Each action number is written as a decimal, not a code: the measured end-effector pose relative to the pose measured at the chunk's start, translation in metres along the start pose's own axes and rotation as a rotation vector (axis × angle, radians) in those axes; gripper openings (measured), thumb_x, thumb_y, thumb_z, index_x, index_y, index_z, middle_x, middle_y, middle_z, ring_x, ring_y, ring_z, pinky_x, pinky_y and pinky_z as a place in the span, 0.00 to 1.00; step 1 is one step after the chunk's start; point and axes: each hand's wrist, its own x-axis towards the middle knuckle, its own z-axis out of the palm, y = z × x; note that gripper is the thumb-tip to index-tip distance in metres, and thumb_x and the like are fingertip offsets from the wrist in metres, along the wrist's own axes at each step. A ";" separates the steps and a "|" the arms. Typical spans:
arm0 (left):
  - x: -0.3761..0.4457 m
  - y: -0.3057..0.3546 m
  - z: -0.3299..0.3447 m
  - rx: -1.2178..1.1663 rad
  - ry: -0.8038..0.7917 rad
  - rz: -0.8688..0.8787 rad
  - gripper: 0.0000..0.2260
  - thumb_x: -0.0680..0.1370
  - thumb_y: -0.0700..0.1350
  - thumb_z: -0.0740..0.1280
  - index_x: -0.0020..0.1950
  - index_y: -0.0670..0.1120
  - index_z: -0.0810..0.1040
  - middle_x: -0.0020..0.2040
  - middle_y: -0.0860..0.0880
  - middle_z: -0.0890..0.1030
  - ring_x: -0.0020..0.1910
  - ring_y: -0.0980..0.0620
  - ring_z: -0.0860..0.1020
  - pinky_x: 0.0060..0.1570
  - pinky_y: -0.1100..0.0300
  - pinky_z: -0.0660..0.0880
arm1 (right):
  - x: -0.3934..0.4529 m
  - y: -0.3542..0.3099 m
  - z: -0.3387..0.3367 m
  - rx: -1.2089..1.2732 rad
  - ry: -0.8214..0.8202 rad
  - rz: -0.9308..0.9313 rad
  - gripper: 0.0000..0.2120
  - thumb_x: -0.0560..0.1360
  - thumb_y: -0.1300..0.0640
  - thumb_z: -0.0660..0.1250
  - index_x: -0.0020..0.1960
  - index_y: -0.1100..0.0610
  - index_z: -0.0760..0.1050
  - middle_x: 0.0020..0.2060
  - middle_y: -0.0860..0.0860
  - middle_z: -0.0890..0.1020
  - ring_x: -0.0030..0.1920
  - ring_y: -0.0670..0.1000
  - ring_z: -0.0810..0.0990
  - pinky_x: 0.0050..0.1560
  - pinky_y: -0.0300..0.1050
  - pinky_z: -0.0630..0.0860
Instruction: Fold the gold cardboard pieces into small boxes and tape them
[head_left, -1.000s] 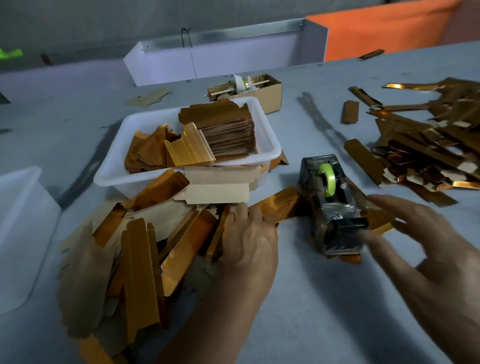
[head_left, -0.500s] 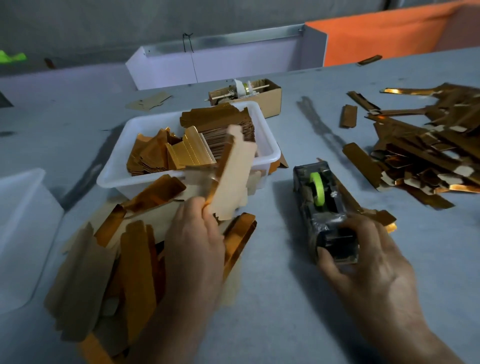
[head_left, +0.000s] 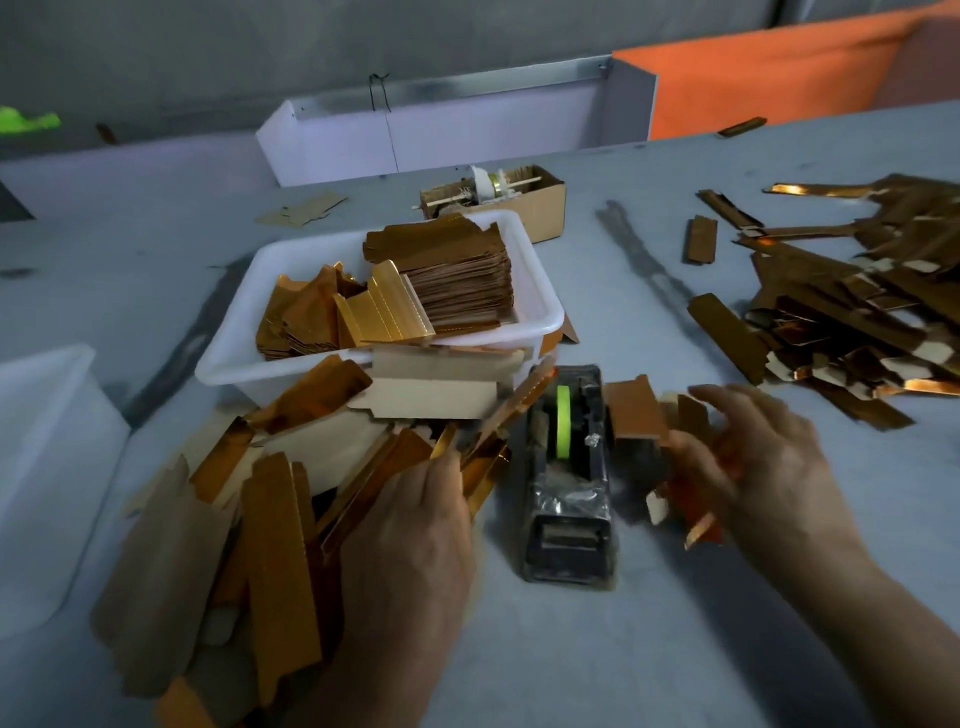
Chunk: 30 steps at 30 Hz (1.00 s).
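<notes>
A loose pile of flat gold cardboard pieces (head_left: 280, 519) lies at the front left of the grey table. My left hand (head_left: 415, 530) rests on the pile's right edge, fingers laid flat among the gold strips. Just to its right stands a black tape dispenser (head_left: 566, 519) with a green tape roll (head_left: 563, 421). My right hand (head_left: 769, 467) hovers with spread fingers over a few small gold pieces (head_left: 636, 415) beside the dispenser; it is blurred and grips nothing I can see.
A white tub (head_left: 540, 312) behind the pile holds stacked gold pieces. At the right lies a heap of long gold pieces (head_left: 857, 312). A brown cardboard box (head_left: 540, 202) stands behind the tub, and a translucent bin (head_left: 47, 441) sits at the far left.
My left hand has lowered from holding up a cardboard piece onto the pile. My right hand has let go of the tape dispenser and moved right over the small gold pieces.
</notes>
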 end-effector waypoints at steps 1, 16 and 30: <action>-0.001 0.001 0.001 -0.013 -0.015 -0.009 0.09 0.71 0.39 0.67 0.49 0.38 0.82 0.33 0.46 0.80 0.28 0.54 0.76 0.29 0.71 0.63 | 0.004 0.000 0.004 -0.003 -0.086 0.001 0.26 0.74 0.47 0.65 0.71 0.47 0.64 0.70 0.55 0.64 0.70 0.58 0.61 0.67 0.57 0.64; -0.004 -0.003 0.008 -0.083 -0.128 -0.116 0.13 0.72 0.39 0.68 0.55 0.38 0.80 0.43 0.45 0.79 0.34 0.55 0.76 0.27 0.73 0.64 | -0.005 0.006 0.006 -0.344 -0.218 -0.061 0.24 0.76 0.39 0.55 0.71 0.44 0.61 0.71 0.46 0.63 0.73 0.50 0.57 0.72 0.56 0.55; -0.013 -0.005 0.018 -0.090 -0.140 -0.141 0.18 0.73 0.43 0.60 0.61 0.41 0.78 0.48 0.47 0.79 0.37 0.58 0.74 0.31 0.69 0.68 | -0.005 -0.021 0.010 0.107 0.060 -0.184 0.26 0.74 0.60 0.64 0.71 0.46 0.66 0.58 0.54 0.79 0.55 0.55 0.78 0.57 0.48 0.73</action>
